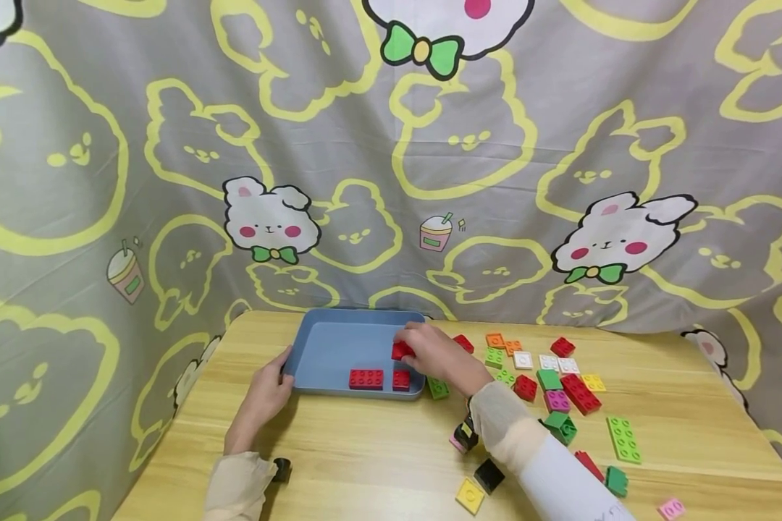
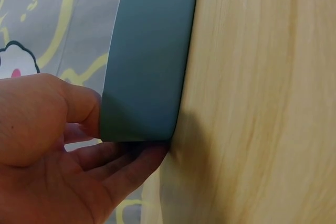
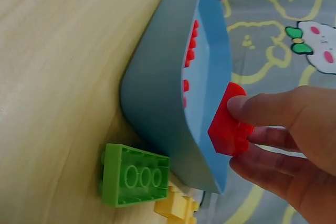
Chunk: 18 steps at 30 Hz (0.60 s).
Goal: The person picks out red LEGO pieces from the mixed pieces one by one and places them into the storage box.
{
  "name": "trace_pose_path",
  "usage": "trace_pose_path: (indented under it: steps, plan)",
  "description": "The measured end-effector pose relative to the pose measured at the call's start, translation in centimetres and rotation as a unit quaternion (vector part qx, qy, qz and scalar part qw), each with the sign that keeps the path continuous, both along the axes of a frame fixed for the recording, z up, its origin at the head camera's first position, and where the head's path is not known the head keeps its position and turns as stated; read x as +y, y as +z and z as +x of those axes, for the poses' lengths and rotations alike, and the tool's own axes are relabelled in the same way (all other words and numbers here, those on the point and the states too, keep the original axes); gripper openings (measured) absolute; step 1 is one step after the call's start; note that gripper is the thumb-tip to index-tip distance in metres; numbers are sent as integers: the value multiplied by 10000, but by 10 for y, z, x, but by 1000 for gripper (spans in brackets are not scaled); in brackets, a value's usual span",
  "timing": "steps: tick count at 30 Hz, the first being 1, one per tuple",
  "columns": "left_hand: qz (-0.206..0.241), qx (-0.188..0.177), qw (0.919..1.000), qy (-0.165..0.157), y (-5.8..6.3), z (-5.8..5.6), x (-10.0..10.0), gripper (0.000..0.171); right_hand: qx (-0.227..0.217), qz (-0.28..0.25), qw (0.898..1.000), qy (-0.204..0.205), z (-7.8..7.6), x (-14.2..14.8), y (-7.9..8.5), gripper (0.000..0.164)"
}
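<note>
A blue-grey tray (image 1: 339,347) stands on the table by the curtain. My left hand (image 1: 265,394) grips its left end, with the thumb on the rim and the other fingers against the outer side in the left wrist view. Over the tray's right end, my right hand (image 1: 435,356) pinches a red toy brick (image 3: 227,121) between thumb and fingers, its studs facing the fingers. Inside the tray, along the near wall, lie a longer red brick (image 1: 366,379) and a small square red brick (image 1: 400,380).
Right of the tray, loose bricks are scattered, among them a green brick (image 3: 136,176) close beside its wall, a long red brick (image 1: 581,394) and a lime plate (image 1: 623,439). A black brick (image 1: 489,476) and a yellow piece (image 1: 470,496) lie nearer. A patterned curtain (image 1: 365,159) hangs behind.
</note>
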State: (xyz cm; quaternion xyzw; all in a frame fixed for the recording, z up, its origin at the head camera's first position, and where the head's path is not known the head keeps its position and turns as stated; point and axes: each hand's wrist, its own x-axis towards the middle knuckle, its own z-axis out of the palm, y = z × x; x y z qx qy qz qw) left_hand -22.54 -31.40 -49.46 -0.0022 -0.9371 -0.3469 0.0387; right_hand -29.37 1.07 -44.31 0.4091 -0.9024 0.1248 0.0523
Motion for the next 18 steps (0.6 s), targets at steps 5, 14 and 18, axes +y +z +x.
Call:
trace_pose_path:
  steps: [5, 14, 18]
  plan:
    - [4, 37, 10000, -1, 1, 0, 0, 62, 30, 183, 9997, -161, -9, -7, -4, 23]
    - [-97, 80, 9999, 11, 4, -2, 1, 62, -305, 393, 9985, -221, -10, -15, -7, 8]
    - [-94, 45, 9999, 36, 5, -1, 3, 61, -354, 534, 9976, -277, -11, -17, -9, 4]
